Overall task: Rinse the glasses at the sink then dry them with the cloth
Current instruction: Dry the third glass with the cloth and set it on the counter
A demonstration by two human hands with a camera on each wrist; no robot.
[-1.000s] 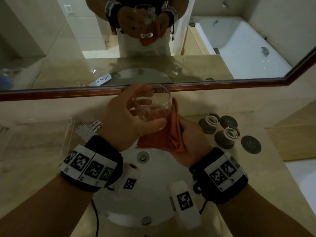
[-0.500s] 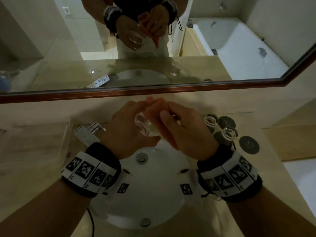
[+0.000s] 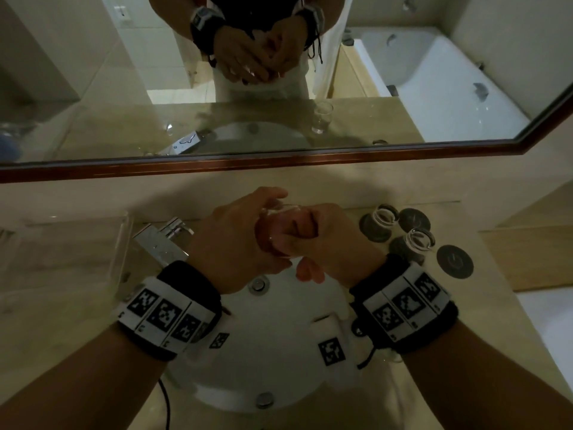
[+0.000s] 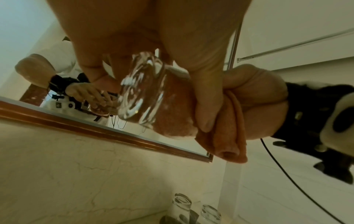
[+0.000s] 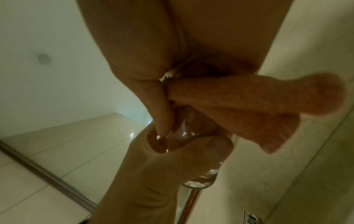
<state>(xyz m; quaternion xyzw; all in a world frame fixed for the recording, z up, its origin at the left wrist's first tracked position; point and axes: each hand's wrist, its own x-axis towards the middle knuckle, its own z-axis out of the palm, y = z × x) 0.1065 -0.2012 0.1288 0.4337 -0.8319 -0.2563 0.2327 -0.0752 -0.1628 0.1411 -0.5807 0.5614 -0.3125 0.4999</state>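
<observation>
head view: hands [image 3: 279,240] hold glass [image 4: 141,94] above sink [image 3: 279,352].

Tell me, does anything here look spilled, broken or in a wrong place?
Nothing stands out. The left hand holds the clear drinking glass over the white round sink, and the right hand pushes the orange drying cloth into it. Two more clear glasses stand upright on dark round coasters.

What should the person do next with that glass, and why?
Probably twist the orange cloth around inside the glass. The left hand grips the glass over the sink, and the right hand has the cloth pushed into its mouth, so drying seems underway.
</observation>
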